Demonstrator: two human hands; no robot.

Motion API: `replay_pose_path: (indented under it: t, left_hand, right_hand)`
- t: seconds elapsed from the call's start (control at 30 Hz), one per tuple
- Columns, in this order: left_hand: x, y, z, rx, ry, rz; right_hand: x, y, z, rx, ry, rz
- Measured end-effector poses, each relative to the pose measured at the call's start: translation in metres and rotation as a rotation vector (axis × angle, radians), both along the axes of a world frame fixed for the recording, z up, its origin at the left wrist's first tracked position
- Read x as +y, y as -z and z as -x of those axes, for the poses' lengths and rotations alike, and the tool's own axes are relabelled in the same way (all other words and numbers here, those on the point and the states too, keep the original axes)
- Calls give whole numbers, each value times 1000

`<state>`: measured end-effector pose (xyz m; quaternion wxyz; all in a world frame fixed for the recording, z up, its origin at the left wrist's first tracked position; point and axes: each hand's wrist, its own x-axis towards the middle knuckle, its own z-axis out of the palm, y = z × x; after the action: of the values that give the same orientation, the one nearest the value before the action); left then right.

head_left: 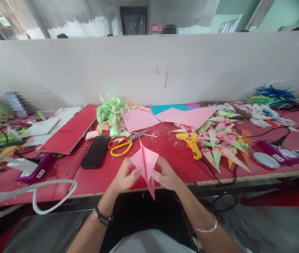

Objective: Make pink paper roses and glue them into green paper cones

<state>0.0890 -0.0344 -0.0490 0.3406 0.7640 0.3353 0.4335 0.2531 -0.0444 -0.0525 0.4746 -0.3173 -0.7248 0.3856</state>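
the left hand (pixel 127 174) is nearly closed, thumb over curled fingers, pinching the left side of a creased pink paper sheet (pixel 144 160). the right hand (pixel 166 174), about as closed, pinches its right side, so the sheet stands between the two. just beyond the left hand lie red-and-yellow-handled scissors (pixel 131 139), with a black smartphone (pixel 94 153) to its left. beyond the right hand, to its right, a yellow glue gun (pixel 191 141) lies beside paper cones (pixel 213 137).

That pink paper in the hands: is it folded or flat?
Folded: a creased ridge runs down the middle of the paper, held between the left hand and right hand.
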Motion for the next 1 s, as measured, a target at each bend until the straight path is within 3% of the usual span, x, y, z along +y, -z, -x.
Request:
replay_pose_path:
  t: [0.13, 0.27, 0.37, 0.43, 0.5, 0.57, 0.67, 0.8, 1.0]
  left_hand:
    - [-1, -3, 2, 145, 29, -104]
    - [5, -4, 17, 140, -70, -118]
    - [16, -7, 29, 195, -325, -118]
    - [22, -14, 30, 300, -572, -246]
    - [25, -24, 24, 417, -705, -420]
    - [25, -36, 11, 539, -664, -540]
    - [24, -47, -12, 647, -533, -515]
    - [28, -47, -25, 518, -478, -345]
    - [33, -40, -18, 339, -432, -254]
  right_hand:
    - [0, -7, 0, -30, 172, 82]
    - [3, -17, -13, -39, 353, 114]
    - [7, -17, -23, -39, 446, 94]
    - [8, -16, -24, -24, 403, 73]
    - [8, -16, -21, -16, 330, 60]
    - [6, -17, -16, -14, 263, 70]
    - [6, -18, -12, -4, 206, 94]
    - [8, -10, -16, 56, 269, 158]
    - [12, 5, -18, 148, 398, 338]
